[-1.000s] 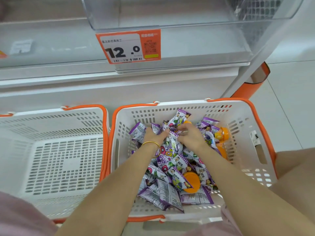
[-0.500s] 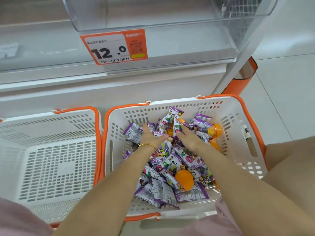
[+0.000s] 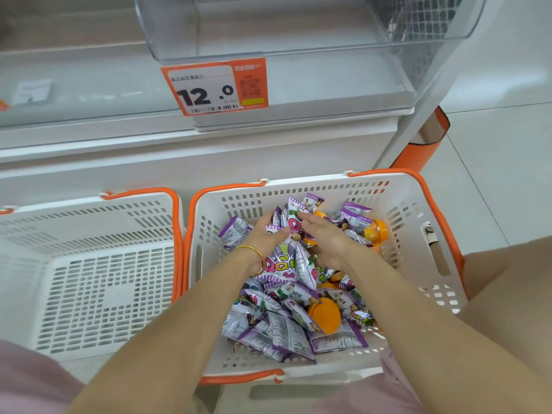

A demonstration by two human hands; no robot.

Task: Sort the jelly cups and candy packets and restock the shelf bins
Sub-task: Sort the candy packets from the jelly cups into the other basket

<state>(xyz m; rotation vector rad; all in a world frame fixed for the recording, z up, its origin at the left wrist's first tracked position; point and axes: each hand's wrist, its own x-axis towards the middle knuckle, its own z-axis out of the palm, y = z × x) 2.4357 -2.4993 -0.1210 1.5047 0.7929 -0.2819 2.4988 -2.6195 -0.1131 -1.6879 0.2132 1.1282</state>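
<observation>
2 hands: both are down in the right basket [image 3: 418, 186], on top of the mixed heap.
Left hand [image 3: 263, 239]: palm down on the candy packets [image 3: 283, 297], thumb lying flat. Its fingers dip among them, so I cannot tell whether they grip any.
Right hand [image 3: 327, 242]: fingers nearly straight, tips resting on 1 upright packet. No pinch shows.
Jelly cups [image 3: 324, 315]: orange, scattered through the same heap, 1 near the right wall and others half buried.
Left basket [image 3: 89, 279]: just beside the right one, probably where 1 sort will go.
Shelf bin [image 3: 298, 31]: clear plastic, above the price tag [image 3: 215, 88].
Packet handling: likely light, soft, crinkly and slick. Pinch a crimped end, or scoop several together.
Cup handling: likely stiffer, heavier and rounded. Grip around the wall and spare the lid seal.
</observation>
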